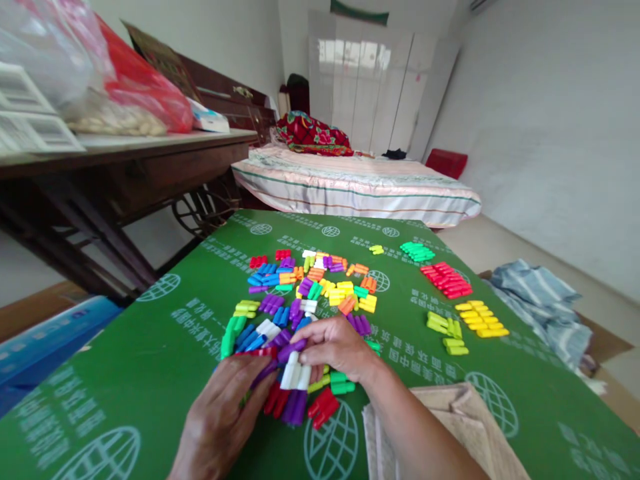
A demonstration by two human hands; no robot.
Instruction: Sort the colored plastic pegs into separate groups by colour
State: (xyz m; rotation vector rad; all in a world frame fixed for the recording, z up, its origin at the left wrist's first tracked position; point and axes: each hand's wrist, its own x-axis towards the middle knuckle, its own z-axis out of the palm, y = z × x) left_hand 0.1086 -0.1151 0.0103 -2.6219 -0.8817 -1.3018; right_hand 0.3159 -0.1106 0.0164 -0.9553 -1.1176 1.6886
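Note:
Bullet-shaped plastic building blocks in several colours lie in a loose pile in the middle of the green board. My right hand (337, 347) is closed, its thumb and fingers pinching a purple block (291, 349). Right under these fingers is a white block (296, 373); whether it is also gripped I cannot tell. On the near left, my left hand (223, 407) has its fingers curled round another purple block (264, 373), partly hidden. Red blocks (274, 400), a purple block (295, 408) and a further red block (323, 408) lie just in front of my hands.
Sorted groups of green (417, 251), red (447, 280), yellow (481, 319) and lime blocks (444, 325) lie to the right. A beige folded cloth (460, 427) rests by my right forearm. Beyond the green board (165, 347) stand a bed (350, 183) and a wooden sewing table (150, 163).

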